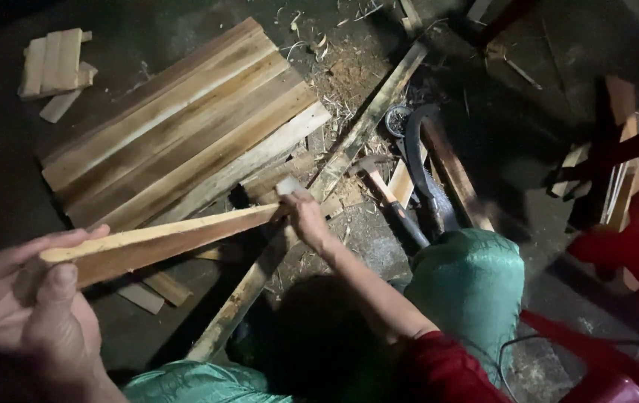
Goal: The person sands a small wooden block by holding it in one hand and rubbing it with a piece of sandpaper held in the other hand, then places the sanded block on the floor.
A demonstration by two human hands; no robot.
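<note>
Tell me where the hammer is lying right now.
The hammer lies on the floor right of centre in the head view, just beyond the right hand, between the long plank and the curved saw.

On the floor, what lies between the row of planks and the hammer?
In the head view, one long narrow plank lies slantwise between the row of planks and the hammer, with wood shavings around its upper part.

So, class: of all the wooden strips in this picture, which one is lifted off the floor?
The long tapered strip, gripped by the left hand and right hand; the row of planks lies flat.
</note>
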